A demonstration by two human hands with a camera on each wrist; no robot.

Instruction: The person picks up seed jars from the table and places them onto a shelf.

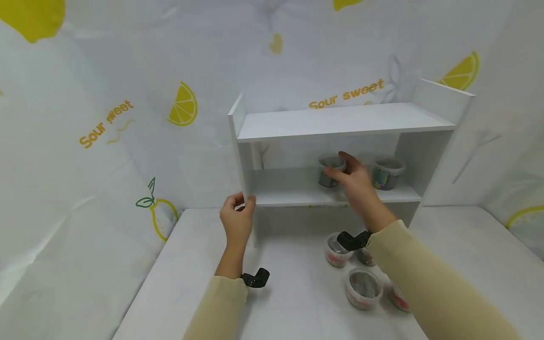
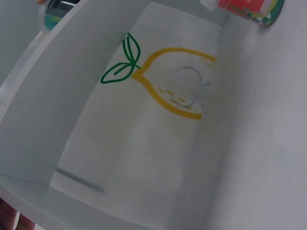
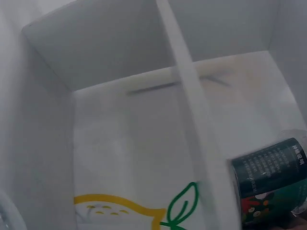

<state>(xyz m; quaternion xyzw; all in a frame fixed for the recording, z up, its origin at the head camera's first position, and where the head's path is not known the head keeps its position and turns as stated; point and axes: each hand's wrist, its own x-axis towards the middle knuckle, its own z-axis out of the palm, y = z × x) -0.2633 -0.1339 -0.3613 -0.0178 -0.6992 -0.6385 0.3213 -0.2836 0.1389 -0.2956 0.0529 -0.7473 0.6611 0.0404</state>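
My right hand (image 1: 359,186) grips a small round plastic tub (image 1: 326,178) on the middle board of a white shelf unit (image 1: 335,120), thumb and fingers about its rim. In the right wrist view, the tub (image 3: 268,177) shows a dark green label with red and white flowers. A second tub with a green label (image 1: 386,175) stands to the right of that hand on the same board. My left hand (image 1: 237,221) holds the front edge of the unit's left side panel, fingers curled at its outer side. In the left wrist view only a bit of its fingers (image 2: 14,218) shows.
Several tubs with reddish labels, such as one open-topped tub (image 1: 364,289), stand on the white table (image 1: 293,302) below and before the shelf; my right sleeve partly hides some. A white sheet (image 1: 140,61) printed with lemons hangs behind the unit.
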